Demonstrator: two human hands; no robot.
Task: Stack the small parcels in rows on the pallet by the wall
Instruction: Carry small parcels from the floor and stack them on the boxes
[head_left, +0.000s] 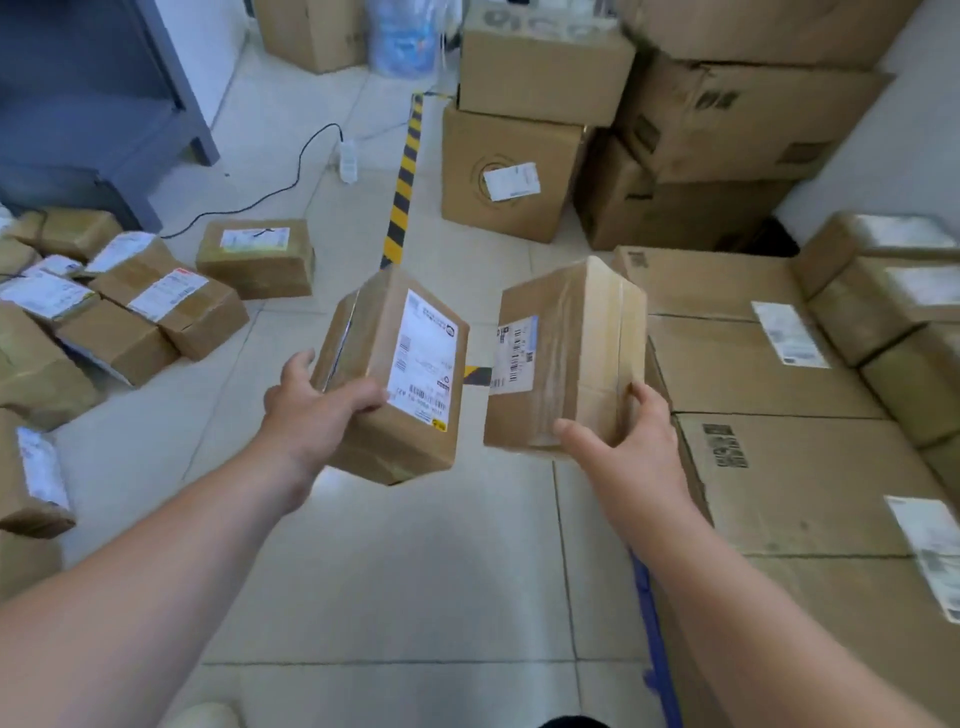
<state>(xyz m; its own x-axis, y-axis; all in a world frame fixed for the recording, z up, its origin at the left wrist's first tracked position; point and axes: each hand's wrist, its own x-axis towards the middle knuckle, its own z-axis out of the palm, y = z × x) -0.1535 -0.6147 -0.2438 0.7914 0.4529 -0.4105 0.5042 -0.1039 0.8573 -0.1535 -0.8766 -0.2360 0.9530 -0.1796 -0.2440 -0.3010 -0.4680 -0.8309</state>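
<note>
Head view: my left hand (311, 410) grasps a labelled parcel (395, 374) at centre frame, fingers curled round its near end. The parcel is tilted and held above the floor tiles. My right hand (623, 441) grips a taped parcel (566, 353) just right of it, and the two parcels are apart. Large flat cartons (779, 467) fill the right side, with a blue edge (654, 649) showing below them. More small parcels (156, 306) lie on the tiles at the left.
</note>
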